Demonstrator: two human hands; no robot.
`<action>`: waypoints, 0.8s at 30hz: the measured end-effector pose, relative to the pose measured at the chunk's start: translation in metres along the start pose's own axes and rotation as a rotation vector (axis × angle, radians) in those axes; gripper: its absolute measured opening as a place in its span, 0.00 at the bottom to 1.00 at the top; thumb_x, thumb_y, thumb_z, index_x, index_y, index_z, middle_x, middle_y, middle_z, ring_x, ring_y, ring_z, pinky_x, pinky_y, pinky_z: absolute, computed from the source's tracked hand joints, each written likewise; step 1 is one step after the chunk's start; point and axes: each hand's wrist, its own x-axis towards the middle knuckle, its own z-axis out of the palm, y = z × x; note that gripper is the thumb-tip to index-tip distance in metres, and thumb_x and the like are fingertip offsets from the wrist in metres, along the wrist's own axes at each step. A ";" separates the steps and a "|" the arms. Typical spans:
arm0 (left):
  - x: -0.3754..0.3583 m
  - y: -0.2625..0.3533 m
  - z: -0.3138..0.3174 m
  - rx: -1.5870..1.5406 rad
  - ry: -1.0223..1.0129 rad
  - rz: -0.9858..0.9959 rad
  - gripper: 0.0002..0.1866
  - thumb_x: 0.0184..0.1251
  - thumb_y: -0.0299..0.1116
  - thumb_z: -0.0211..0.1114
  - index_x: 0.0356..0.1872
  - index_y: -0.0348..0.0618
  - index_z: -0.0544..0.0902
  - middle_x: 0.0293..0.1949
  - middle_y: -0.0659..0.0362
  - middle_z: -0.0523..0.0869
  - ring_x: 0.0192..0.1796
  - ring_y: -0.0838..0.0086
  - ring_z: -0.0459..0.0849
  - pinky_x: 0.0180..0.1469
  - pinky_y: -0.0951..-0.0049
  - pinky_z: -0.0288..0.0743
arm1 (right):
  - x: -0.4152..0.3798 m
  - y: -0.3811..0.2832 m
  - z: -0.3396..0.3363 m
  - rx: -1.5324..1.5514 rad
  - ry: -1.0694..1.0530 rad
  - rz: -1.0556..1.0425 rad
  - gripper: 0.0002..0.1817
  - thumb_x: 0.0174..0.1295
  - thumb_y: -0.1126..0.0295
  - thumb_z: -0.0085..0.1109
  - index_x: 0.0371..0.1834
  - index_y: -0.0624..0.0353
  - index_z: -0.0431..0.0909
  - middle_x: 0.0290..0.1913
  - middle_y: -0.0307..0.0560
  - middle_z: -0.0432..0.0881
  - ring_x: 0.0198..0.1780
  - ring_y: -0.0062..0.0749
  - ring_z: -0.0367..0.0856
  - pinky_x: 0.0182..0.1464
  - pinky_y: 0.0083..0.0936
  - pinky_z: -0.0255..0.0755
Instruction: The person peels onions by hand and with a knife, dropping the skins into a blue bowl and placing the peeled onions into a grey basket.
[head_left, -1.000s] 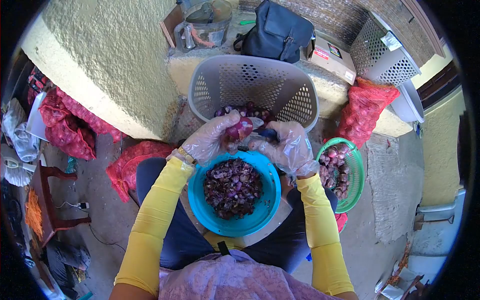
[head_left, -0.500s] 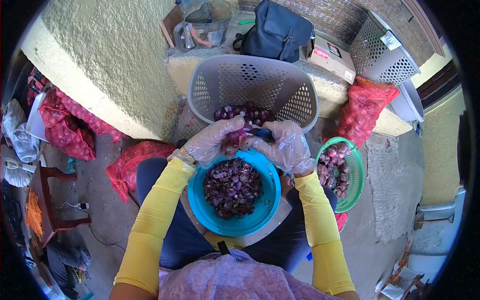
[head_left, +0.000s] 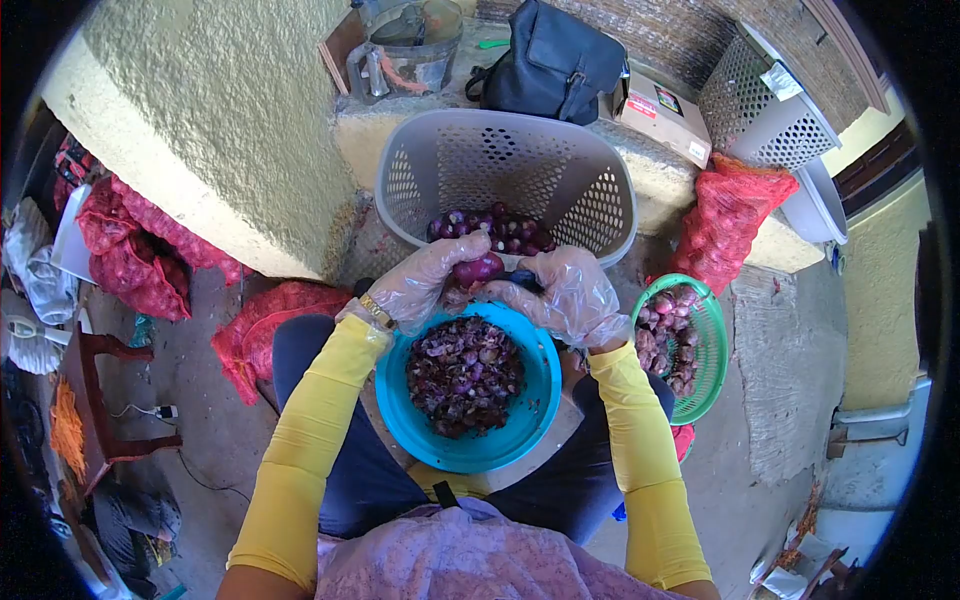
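My left hand (head_left: 425,283), in a clear plastic glove, is closed round a purple-red onion (head_left: 479,270). Opposite it, my right hand (head_left: 570,293), gloved likewise, grips a dark-handled tool (head_left: 523,279), mostly hidden by the fingers. Both hands are close together over the far rim of a blue basin (head_left: 548,400), which holds a heap of onion skins (head_left: 465,375). Just beyond them, several peeled purple onions (head_left: 490,228) lie in a large grey perforated basket (head_left: 400,180).
At the right stands a green basket (head_left: 712,355) of unpeeled onions, with a red mesh sack (head_left: 725,225) behind it. More mesh sacks (head_left: 285,325) lie at the left beside a yellow wall (head_left: 220,130). A black bag (head_left: 560,60) and a carton (head_left: 660,110) sit on the ledge.
The onion has turned in my left hand and shows more of its smooth side. My right hand has drawn slightly back to the right, away from it.
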 end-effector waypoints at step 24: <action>0.021 -0.015 -0.024 -0.052 0.111 -0.084 0.23 0.76 0.58 0.67 0.52 0.49 0.83 0.40 0.62 0.89 0.32 0.78 0.85 0.31 0.79 0.82 | 0.003 0.010 0.008 0.325 0.161 -0.130 0.16 0.57 0.68 0.79 0.48 0.54 0.88 0.43 0.50 0.84 0.47 0.49 0.86 0.52 0.39 0.79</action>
